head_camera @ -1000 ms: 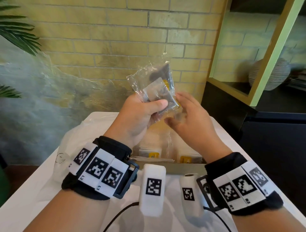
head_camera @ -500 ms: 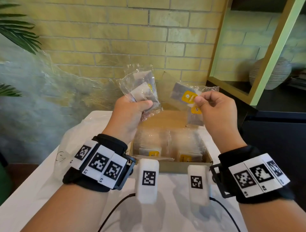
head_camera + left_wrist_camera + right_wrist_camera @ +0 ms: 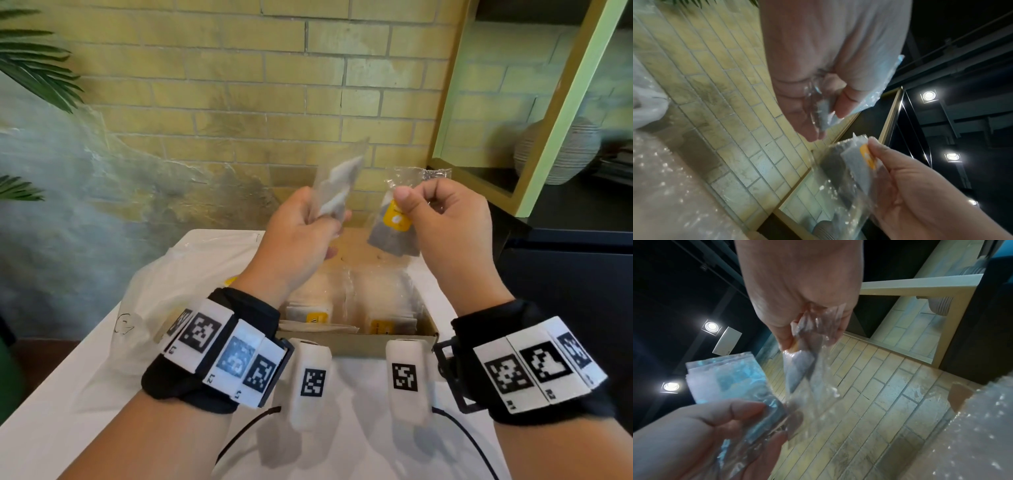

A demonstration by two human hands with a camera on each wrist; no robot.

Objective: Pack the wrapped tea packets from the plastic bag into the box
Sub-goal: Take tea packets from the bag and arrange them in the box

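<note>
Left hand point(image 3: 301, 236): grips a small stack of wrapped packets point(image 3: 337, 192), mid-frame. Right hand point(image 3: 445, 219): pinches one yellow-tagged packet point(image 3: 395, 226) above the box point(image 3: 376, 346), lower centre. Plastic bag point(image 3: 178, 274): left on the desk point(image 3: 68, 394). You lower the single packet upright into the row, tag forward

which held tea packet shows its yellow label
The packet pinched by the right hand: its yellow label faces the head camera. The left hand's packet shows none.

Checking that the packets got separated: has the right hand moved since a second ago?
Yes. The right hand, pinching a tea packet, has swung rightward away from the left hand, toward the green shelf frame.
</note>
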